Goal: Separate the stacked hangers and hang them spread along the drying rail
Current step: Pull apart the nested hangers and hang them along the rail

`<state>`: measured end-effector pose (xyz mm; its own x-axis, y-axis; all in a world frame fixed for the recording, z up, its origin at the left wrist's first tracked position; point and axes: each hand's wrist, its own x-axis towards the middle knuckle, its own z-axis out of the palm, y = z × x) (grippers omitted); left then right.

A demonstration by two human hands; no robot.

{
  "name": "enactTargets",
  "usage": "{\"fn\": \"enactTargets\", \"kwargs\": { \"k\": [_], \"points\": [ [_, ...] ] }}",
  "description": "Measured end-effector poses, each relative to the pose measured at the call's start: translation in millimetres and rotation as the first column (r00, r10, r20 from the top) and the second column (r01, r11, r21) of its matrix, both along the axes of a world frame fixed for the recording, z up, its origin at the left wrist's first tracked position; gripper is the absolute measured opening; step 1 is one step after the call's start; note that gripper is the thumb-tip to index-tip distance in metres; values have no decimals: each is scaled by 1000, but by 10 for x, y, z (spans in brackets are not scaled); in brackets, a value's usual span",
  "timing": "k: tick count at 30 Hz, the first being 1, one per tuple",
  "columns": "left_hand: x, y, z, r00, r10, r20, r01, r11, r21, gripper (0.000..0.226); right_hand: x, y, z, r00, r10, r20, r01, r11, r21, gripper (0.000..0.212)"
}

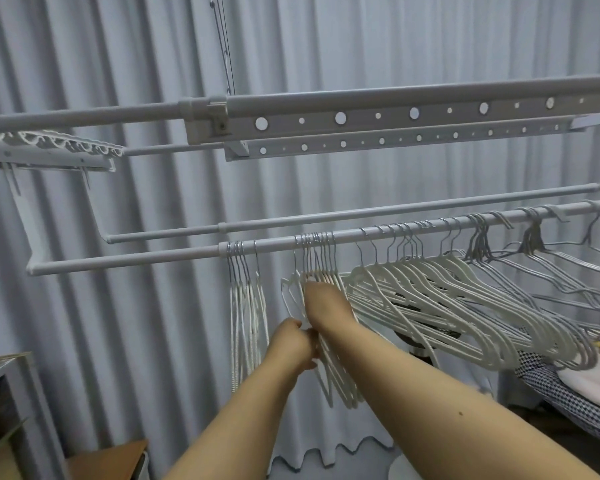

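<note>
Grey curtain behind drying rail [136,259]; both hands work a hanger bunch [329,358].
Left hand [293,344] pinches one hanger, right hand [326,303] presses among them; hooked wires may tangle, dragging neighbours off.

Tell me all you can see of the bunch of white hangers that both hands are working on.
The bunch of white hangers hangs by thin grey metal hooks from the front drying rail, between a smaller bunch on its left and a long fanned row on its right. The bodies look plastic-coated and lie pressed together, tilted edge-on. The left hand grips their lower part; the right hand reaches in near the shoulders, fingers hidden.
</note>
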<state>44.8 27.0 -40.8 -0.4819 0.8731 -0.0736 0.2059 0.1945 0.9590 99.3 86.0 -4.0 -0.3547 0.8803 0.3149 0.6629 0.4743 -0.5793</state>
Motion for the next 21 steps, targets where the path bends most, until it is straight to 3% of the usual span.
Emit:
{"fn": "enactTargets", "kwargs": {
  "k": [2, 4, 6, 8, 11, 14, 17, 21],
  "points": [
    [28, -26, 6, 1000, 18, -18, -18, 1000, 6, 37, -22, 30, -34, 1000, 27, -15, -28, 997, -71, 31],
    [38, -55, 12, 999, 40, -26, -39, 999, 29, 28, -17, 47, -58, 985, 45, -169, -81, 974, -213, 31],
    [23, -57, 13, 996, 84, -26, -82, 994, 69, 29, 6, 13, -62, 929, 29, -368, -157, 933, -325, 40],
    [-5, -43, 60, 992, 126, -4, -125, 986, 110, 38, 30, -14, -59, 906, 29, -422, -188, 920, -342, 44],
    [-18, -54, 251, 990, 131, 45, -136, 980, 146, 20, 51, -23, -58, 915, 60, -398, -201, 925, -321, 42],
    [-18, -106, 424, 983, 120, 140, -143, 975, 170, 23, 45, -11, -64, 928, 75, -366, -194, 934, -299, 40],
    [31, -212, 470, 970, 86, 229, -134, 970, 202, 17, 75, -46, -51, 983, 73, -168, -104, 977, -184, 33],
    [125, -400, 528, 968, 46, 247, -104, 969, 225, 19, 96, 8, -80, 995, 62, -77, -75, 981, -179, 37]
  ]
}}
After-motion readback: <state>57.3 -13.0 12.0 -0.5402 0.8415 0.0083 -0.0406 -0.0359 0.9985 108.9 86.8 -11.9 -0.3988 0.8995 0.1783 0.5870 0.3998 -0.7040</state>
